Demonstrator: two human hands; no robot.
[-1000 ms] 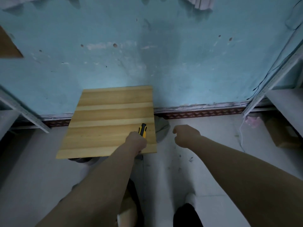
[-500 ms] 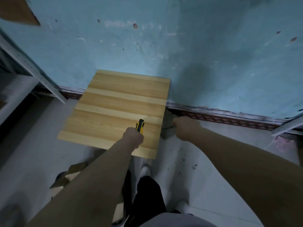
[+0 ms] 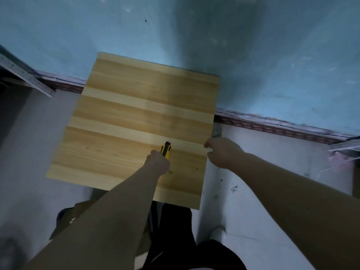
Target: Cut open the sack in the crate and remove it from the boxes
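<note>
A square wooden tabletop (image 3: 136,121) of light and darker planks stands against a blue-painted wall (image 3: 272,55); a patterned skirting strip (image 3: 282,129) runs along the wall's foot above a pale floor (image 3: 253,211). Over the tabletop's near right part, the left hand (image 3: 158,162) is closed in a fist around a yellow-and-black utility knife (image 3: 166,149), whose tip projects past the fingers toward the wall. The right hand (image 3: 224,152) is curled at the tabletop's right edge; whether it grips anything cannot be told. Sack and crate are not visible.
</note>
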